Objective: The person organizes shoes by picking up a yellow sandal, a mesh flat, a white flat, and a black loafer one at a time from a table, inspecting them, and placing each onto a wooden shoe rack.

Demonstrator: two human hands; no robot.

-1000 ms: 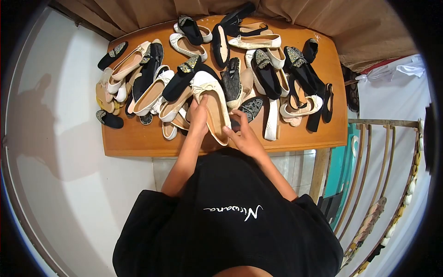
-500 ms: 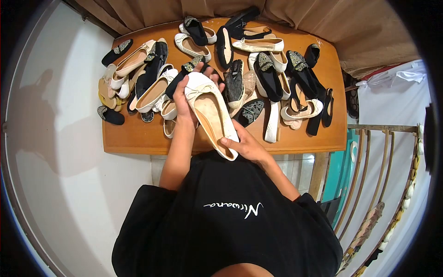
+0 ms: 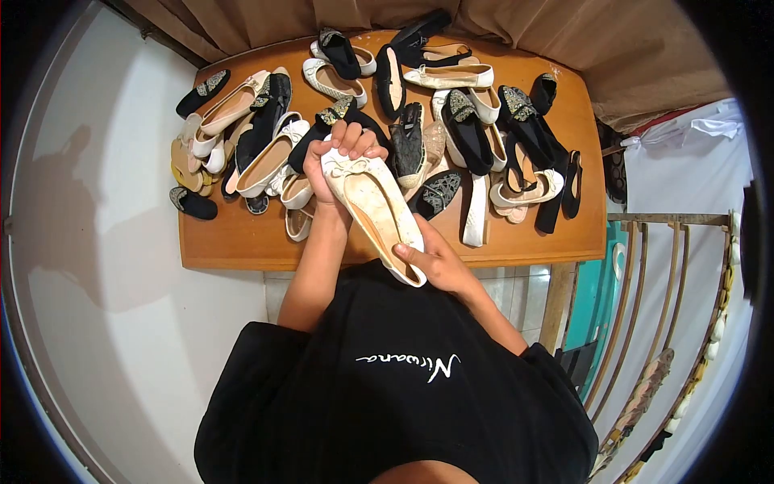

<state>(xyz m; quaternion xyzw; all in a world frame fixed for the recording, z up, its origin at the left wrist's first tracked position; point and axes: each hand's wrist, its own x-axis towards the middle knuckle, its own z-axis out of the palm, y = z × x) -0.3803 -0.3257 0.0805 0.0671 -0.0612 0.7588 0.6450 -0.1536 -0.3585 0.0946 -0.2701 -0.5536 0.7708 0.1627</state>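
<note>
I hold a cream flat shoe [image 3: 372,208] with a small bow at its toe, lifted above the near edge of the wooden table [image 3: 234,242]. My left hand [image 3: 339,157] wraps around the toe end, fingers curled over the top. My right hand [image 3: 435,260] grips the heel end close to my body. The shoe's inside faces up, slanting from upper left to lower right.
Many black, white and cream flat shoes lie heaped across the table, with a black embellished shoe [image 3: 439,192] just right of the held one. A brown curtain [image 3: 629,48] hangs behind. A metal rack [image 3: 677,266] stands at the right, a white wall on the left.
The cream shoe came up off the pile and toward my body. My left hand slid from its side to its toe, and my right hand took the heel.
</note>
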